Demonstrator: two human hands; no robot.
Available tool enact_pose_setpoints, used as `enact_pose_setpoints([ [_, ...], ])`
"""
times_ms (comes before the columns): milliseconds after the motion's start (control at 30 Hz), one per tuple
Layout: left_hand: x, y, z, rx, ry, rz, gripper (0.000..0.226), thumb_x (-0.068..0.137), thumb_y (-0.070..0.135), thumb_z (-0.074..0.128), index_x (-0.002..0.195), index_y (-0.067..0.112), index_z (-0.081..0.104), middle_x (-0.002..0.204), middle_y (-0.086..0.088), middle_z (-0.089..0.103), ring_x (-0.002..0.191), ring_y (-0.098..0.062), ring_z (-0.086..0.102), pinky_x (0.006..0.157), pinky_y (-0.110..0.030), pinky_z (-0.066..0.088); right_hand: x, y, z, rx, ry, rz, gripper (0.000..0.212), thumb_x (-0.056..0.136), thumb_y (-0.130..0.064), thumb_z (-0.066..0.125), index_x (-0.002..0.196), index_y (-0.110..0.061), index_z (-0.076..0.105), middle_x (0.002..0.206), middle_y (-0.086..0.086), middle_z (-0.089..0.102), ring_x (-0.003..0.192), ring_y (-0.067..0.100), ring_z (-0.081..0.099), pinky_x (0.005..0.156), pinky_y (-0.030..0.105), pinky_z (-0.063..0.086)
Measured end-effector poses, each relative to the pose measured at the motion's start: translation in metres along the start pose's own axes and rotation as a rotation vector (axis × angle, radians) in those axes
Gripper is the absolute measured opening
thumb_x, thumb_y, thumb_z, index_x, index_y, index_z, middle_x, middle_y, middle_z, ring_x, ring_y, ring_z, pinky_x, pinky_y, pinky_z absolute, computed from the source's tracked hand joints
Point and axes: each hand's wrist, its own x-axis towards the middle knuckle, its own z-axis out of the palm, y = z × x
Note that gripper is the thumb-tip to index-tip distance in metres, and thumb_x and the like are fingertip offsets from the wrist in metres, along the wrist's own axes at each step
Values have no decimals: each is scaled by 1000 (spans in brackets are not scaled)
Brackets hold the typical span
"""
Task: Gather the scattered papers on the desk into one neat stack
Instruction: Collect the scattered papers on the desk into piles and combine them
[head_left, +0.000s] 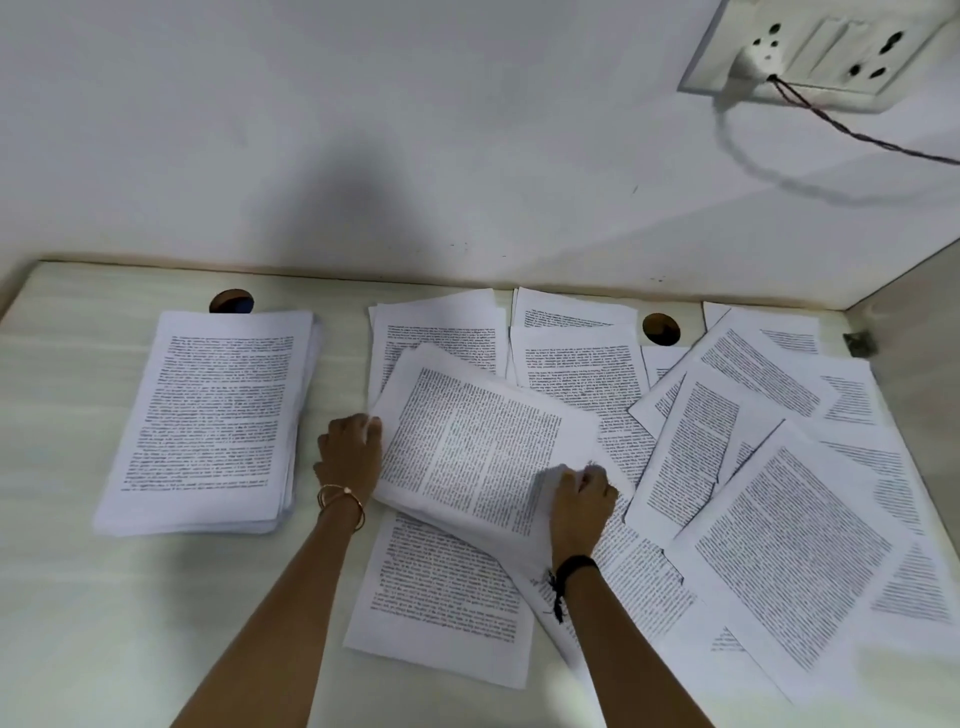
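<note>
A neat stack of printed sheets (213, 415) lies on the left of the pale desk (67, 597). In the middle, a tilted bundle of sheets (478, 441) rests on top of other pages. My left hand (350, 454) grips the bundle's left edge, and my right hand (582, 506) pinches its lower right corner, which curls up. Scattered pages (779, 519) overlap across the right half of the desk. One single sheet (441, 597) lies below the bundle, between my forearms.
A white wall rises behind the desk. Two round cable holes (231, 301) (661, 328) sit near the desk's back edge. A socket panel (831, 47) with a plugged cord (857, 136) is on the wall at the upper right. A side panel bounds the desk's right end.
</note>
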Motion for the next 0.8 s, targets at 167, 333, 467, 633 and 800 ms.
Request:
enact_pose_setpoints([
  [167, 15, -24, 8, -214, -185, 45, 78, 73, 75, 36, 117, 15, 58, 117, -12, 60, 110, -34, 56, 95, -53, 44, -4, 0, 2, 192, -175, 103, 26, 88, -17, 65, 106, -5, 51, 91, 4, 58, 86, 22, 56, 66, 27, 46],
  [333, -24, -7, -17, -528, 244, -297, 61, 95, 44, 43, 141, 4, 35, 142, -20, 40, 131, -34, 39, 108, -46, 32, 2, 8, 3, 432, -187, 296, 6, 88, -11, 62, 90, -5, 62, 93, 12, 64, 81, 23, 57, 76, 35, 49],
  [467, -53, -3, 1, -996, 104, -422, 74, 75, 62, 62, 116, 1, 57, 111, -15, 62, 104, -30, 59, 83, -34, 46, -19, 8, 8, 773, -501, 450, 27, 79, -4, 69, 106, -5, 63, 103, 13, 66, 88, 31, 62, 73, 39, 56],
  [633, -67, -12, 12, -949, -90, -404, 53, 79, 2, 68, 126, 4, 42, 125, -15, 55, 112, -31, 55, 102, -46, 44, -33, 13, 5, 550, -899, 339, 33, 80, -2, 71, 111, 8, 65, 117, 23, 65, 98, 32, 66, 78, 34, 57],
  [800, -73, -38, -1, -803, -60, -349, 52, 83, 8, 65, 128, 6, 38, 126, -14, 55, 105, -28, 55, 91, -35, 44, -5, 6, -11, 210, -536, 53, 44, 74, -52, 76, 95, -17, 61, 97, 4, 69, 91, 22, 65, 84, 39, 51],
])
